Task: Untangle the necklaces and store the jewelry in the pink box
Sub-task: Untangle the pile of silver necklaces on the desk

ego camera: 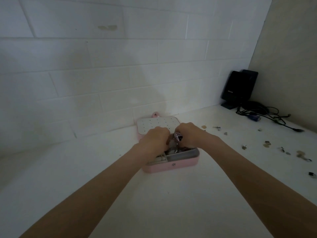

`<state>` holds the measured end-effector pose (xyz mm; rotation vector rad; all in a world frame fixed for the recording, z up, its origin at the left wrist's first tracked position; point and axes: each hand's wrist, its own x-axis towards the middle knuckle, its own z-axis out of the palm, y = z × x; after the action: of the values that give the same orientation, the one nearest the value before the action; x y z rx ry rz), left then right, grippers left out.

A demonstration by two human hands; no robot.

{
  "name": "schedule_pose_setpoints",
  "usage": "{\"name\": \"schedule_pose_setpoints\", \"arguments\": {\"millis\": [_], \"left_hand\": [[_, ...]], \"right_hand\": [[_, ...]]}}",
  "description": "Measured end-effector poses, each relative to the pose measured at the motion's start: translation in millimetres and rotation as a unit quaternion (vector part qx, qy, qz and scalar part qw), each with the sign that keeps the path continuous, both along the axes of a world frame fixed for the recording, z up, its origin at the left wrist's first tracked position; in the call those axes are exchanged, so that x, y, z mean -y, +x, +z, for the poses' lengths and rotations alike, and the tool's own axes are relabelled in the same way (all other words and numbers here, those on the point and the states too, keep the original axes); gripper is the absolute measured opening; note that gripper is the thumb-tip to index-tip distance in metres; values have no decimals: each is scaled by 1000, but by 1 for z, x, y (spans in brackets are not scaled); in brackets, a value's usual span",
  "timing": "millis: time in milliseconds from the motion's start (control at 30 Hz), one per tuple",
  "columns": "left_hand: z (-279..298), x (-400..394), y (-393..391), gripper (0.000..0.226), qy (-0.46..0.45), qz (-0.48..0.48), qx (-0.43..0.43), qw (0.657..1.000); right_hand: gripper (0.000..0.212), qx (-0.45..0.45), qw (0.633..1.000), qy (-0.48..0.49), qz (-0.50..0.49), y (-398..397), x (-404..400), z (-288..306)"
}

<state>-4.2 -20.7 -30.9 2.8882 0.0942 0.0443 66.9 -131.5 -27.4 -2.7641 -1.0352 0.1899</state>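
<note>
- A pink box [171, 167] sits open on a white desk [171, 203], close to a white brick wall [103, 66]; its lid [154, 125] lies back, white inside with small holes.
- Both hands hover together over the box's compartments.
- The left hand [155, 140] has curled fingers; what it grips is hidden.
- The right hand [190, 134] has curled fingers pinching a sparkly, pink-toned jewelry piece [178, 136] between the two hands.
- More jewelry [173, 150], blurred, lies inside the box beneath the hands.
- Small loose pieces [267, 144] lie scattered on the desk to the right, well apart from the box.
- A black speaker [238, 88] and cables [260, 112] sit in the far right corner.
</note>
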Motion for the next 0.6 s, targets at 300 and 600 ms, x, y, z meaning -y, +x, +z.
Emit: {"name": "schedule_pose_setpoints", "arguments": {"millis": [300, 600], "left_hand": [[-2, 30, 1, 22, 155, 14, 5, 988], [0, 21, -4, 26, 89, 33, -5, 995]], "right_hand": [[31, 2, 998, -66, -5, -10, -5, 0], [25, -49, 998, -39, -21, -10, -9, -3]]}}
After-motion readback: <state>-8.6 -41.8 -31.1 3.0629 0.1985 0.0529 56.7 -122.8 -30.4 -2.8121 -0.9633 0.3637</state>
